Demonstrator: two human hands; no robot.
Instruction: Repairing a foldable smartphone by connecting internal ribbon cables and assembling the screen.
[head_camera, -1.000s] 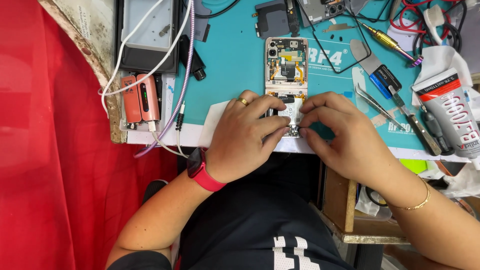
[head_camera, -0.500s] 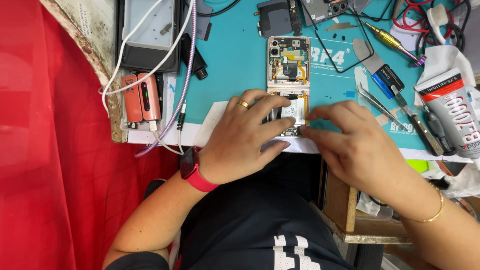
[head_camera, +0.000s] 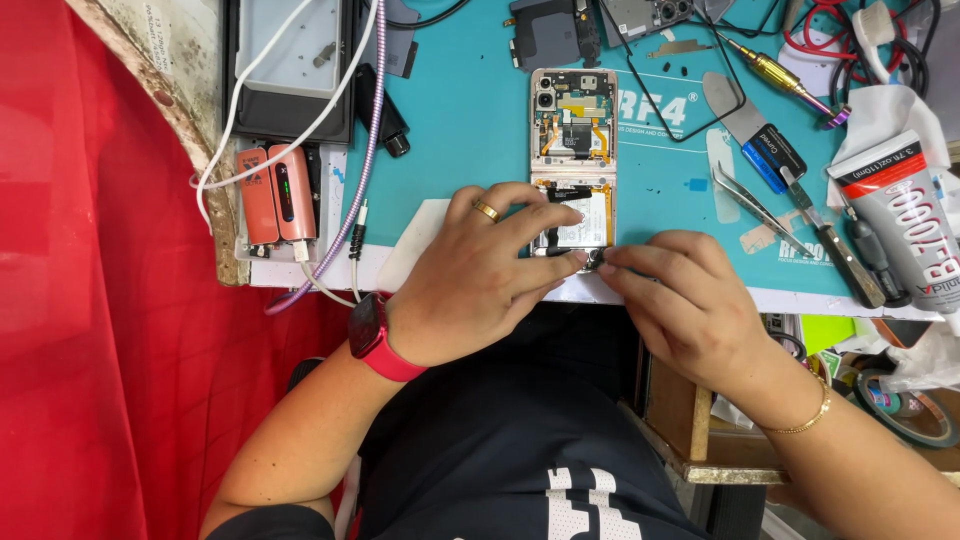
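An opened flip phone (head_camera: 573, 130) with its back removed lies lengthwise on a teal work mat (head_camera: 470, 120), circuit boards and orange flex cables exposed. My left hand (head_camera: 485, 270), with a gold ring and a red wrist watch, rests fingers on the phone's lower half and presses it down. My right hand (head_camera: 685, 300), with a thin gold bracelet, pinches at the phone's bottom edge with its fingertips; whatever sits between them is too small to make out.
Tweezers (head_camera: 752, 205), a blue-handled blade tool (head_camera: 762, 140), a gold screwdriver (head_camera: 780, 75) and a grey glue tube (head_camera: 905, 220) lie right of the phone. Orange power banks (head_camera: 275, 195) with white and purple cables sit left. A red cloth (head_camera: 90, 300) hangs at far left.
My right hand slid back toward the mat's near edge, off the phone's lower half, which now shows more. The left hand stays pressed on it.
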